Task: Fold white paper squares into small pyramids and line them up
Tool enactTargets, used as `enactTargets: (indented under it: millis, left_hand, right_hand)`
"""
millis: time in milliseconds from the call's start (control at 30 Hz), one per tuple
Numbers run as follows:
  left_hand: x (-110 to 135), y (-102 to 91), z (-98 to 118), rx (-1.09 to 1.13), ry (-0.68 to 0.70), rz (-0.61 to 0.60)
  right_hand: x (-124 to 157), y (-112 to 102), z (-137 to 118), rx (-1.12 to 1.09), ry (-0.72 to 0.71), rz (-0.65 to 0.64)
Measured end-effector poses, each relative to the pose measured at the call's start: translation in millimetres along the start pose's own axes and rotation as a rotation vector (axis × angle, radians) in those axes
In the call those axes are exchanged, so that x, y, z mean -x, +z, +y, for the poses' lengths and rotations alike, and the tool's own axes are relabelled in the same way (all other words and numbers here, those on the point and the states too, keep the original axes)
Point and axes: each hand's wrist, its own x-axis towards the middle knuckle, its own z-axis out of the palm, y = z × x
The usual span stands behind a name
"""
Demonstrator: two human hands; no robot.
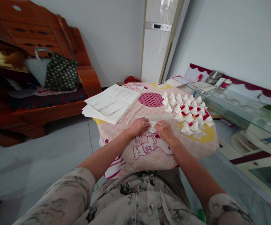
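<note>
Between my two hands a small piece of folded white paper point(152, 127) lies low over the patterned tablecloth point(126, 132). My left hand point(139, 126) pinches its left end, and my right hand point(165, 130) grips the right end with the fingers curled. To the right stand several small pointed folded paper shapes point(189, 118), set out in rough rows. A stack of printed paper sheets point(113, 101) lies at the left of the cloth, its top sheets turned askew. The fingertips partly hide the paper being held.
A glass-topped cabinet point(241, 103) with papers and small items runs along the right. Behind the table stands a tall white air conditioner point(157, 40). A wooden bench point(43, 103) with a dark patterned bag point(61, 72) is at the left.
</note>
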Motion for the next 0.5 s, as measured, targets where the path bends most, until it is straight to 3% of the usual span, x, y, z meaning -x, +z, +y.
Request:
enactTargets:
  millis: [233, 500]
  left_hand:
    - [1.3, -3.7, 3.5, -0.003, -0.023, -0.039]
    - [7.5, -5.4, 6.0, -0.003, -0.031, -0.025]
  right_hand:
    - [-1.0, -0.4, -2.6, -0.034, 0.012, -0.035]
    - [6.3, 1.5, -1.2, -0.141, 0.062, 0.042]
